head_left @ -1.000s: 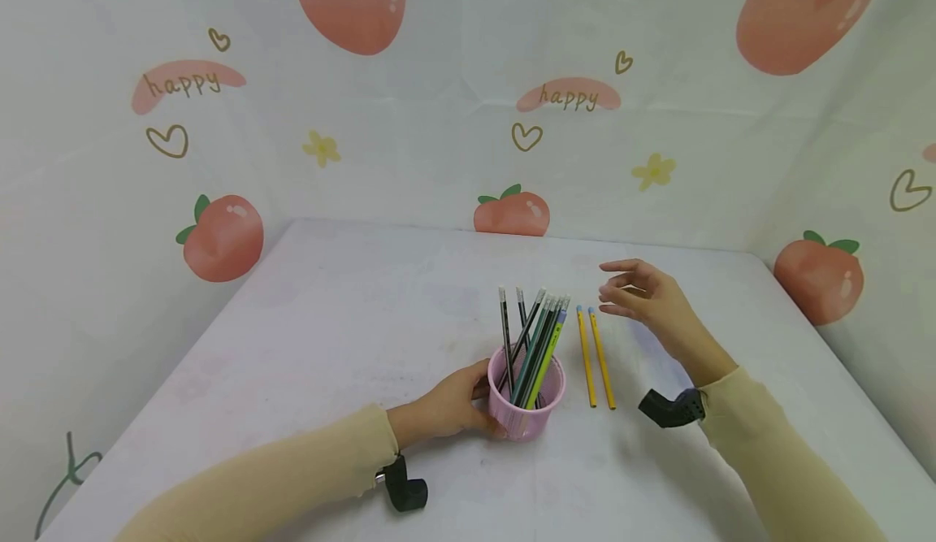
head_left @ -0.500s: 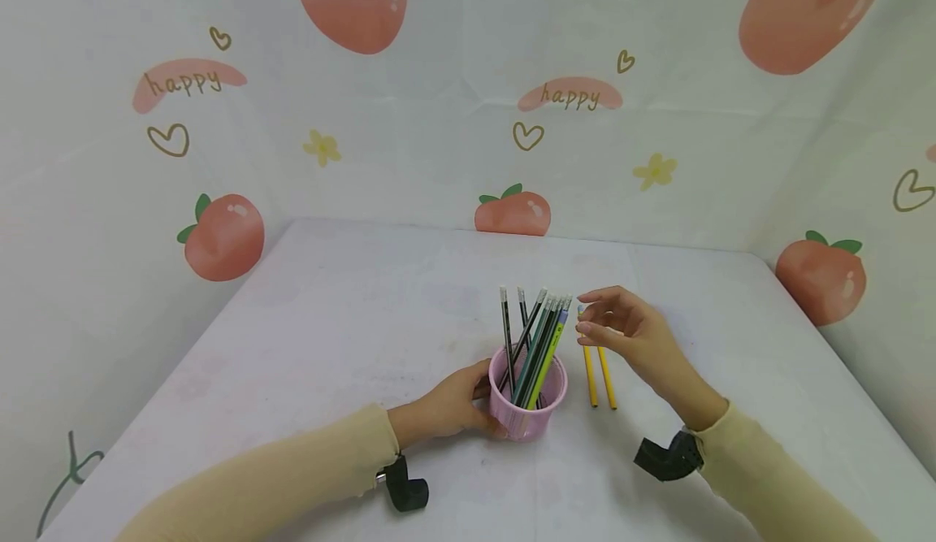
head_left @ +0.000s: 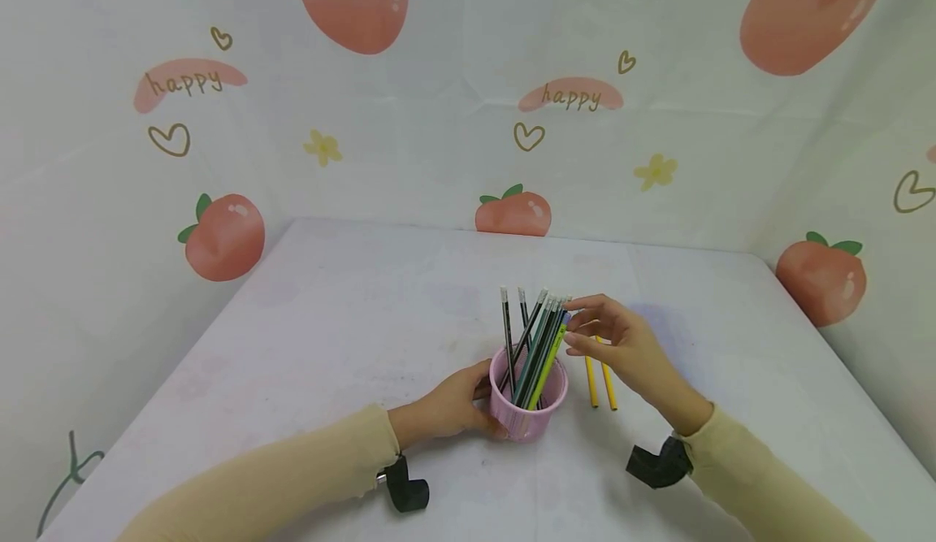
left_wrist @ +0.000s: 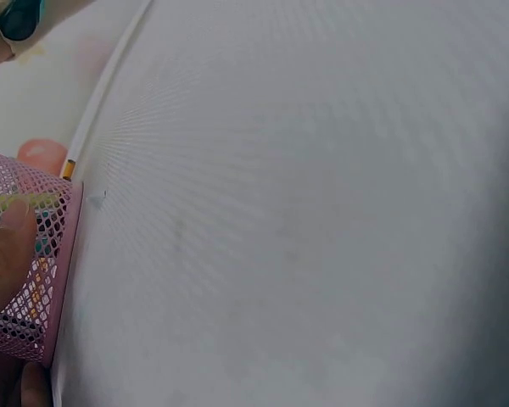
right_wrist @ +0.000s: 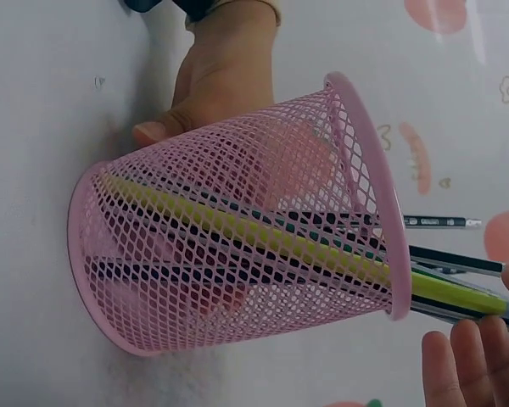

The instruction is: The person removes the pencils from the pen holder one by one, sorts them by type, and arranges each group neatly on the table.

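A pink mesh pencil cup (head_left: 522,424) stands on the table with several pencils leaning in it, mostly dark green and black. My left hand (head_left: 455,402) grips the cup from its left side; its thumb presses the mesh in the left wrist view. At the cup's upper right, my right hand (head_left: 621,343) has its fingertips right at the eraser end of a yellow-green pencil (head_left: 544,367), thumb and index finger still apart around it. The right wrist view shows these fingers (right_wrist: 468,360) loosely extended beside the pencil tops.
Two yellow pencils (head_left: 608,383) lie side by side on the white table (head_left: 366,306) right of the cup, their far ends covered by the right hand. A printed cloth backdrop (head_left: 424,136) with peaches rises behind. Black wrist cameras (head_left: 658,465) sit below the cuffs.
My right hand has come left and nearer, from beyond the yellow pencils to the pencil tops in the cup. The left hand and cup have stayed put.
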Motion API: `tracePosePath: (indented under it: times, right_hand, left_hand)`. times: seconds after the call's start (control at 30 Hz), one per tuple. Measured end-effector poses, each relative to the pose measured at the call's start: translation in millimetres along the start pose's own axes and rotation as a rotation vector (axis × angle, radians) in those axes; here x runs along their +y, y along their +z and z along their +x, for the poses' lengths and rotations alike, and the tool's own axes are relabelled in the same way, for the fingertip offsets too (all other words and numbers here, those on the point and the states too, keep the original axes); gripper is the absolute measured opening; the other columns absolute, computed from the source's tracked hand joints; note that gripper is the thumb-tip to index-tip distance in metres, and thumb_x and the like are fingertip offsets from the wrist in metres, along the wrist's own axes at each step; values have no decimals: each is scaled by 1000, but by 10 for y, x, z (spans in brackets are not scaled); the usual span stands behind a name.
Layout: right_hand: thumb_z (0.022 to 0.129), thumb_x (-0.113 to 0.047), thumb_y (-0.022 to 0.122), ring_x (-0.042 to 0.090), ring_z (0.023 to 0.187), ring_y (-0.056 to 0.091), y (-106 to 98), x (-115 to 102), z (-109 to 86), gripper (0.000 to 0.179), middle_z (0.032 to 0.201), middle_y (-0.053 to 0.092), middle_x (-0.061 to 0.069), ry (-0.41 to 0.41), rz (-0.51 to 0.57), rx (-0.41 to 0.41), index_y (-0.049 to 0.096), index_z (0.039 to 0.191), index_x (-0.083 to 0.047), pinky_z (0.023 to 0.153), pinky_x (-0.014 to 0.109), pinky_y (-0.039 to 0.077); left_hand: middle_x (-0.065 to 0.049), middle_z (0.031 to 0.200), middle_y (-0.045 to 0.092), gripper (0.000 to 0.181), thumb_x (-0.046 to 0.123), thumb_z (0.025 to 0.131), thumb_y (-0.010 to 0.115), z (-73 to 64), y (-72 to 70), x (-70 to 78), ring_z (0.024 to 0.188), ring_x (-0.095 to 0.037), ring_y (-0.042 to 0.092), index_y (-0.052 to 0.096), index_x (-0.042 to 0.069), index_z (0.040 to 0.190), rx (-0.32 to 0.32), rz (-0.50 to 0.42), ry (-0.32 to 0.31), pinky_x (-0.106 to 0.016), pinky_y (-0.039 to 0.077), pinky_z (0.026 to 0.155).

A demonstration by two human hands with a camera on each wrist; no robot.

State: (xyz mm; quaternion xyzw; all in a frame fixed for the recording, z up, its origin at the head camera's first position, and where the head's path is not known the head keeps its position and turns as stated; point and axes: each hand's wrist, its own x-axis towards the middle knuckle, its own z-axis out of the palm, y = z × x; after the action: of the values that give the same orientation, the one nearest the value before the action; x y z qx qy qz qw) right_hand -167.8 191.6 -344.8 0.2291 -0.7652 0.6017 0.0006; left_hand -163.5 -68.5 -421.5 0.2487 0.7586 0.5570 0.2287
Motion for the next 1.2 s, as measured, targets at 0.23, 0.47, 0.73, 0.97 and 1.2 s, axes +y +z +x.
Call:
tracePosePath:
  times: [0.23,0.47,0.73,0.97,1.2]
  right_hand:
    - [87,0,68,16,88,67,51,-29,-9,35,98,59,1,11,5,-1,55,120,4,73,34,61]
    - [86,-2,71,13,91,68,88,-57,-30,38,103,63,1,15,-21,13,54,119,2,76,32,60]
    - [83,1,72,11,91,69,148,-36,-66,43,104,68,1,8,-28,17,51,121,-3,77,29,59]
    - [84,1,71,14,89,69,221,-13,-73,44,101,65,0,-42,-14,23,49,122,-1,76,30,59]
    - [85,11,65,14,87,68,134,-144,-35,43,99,62,1,-163,109,20,48,123,2,72,34,61]
  left_hand:
    - [-12,145,48,89,-5,70,80,-9,8,13,135,-29,45,35,2,147,4,14,1,-42,36,113]
    - [-9,145,48,91,-4,70,82,-10,9,12,134,-28,46,36,6,147,8,27,4,-42,35,113]
    - [-11,144,49,89,-4,71,81,-8,5,10,135,-29,45,35,4,147,4,16,-4,-42,37,112]
    - [-12,144,48,90,-5,71,81,-16,6,21,135,-30,45,34,3,147,3,9,3,-42,37,113]
    - [-11,146,47,91,-6,70,81,-14,14,13,135,-29,45,35,4,148,6,13,7,-42,36,113]
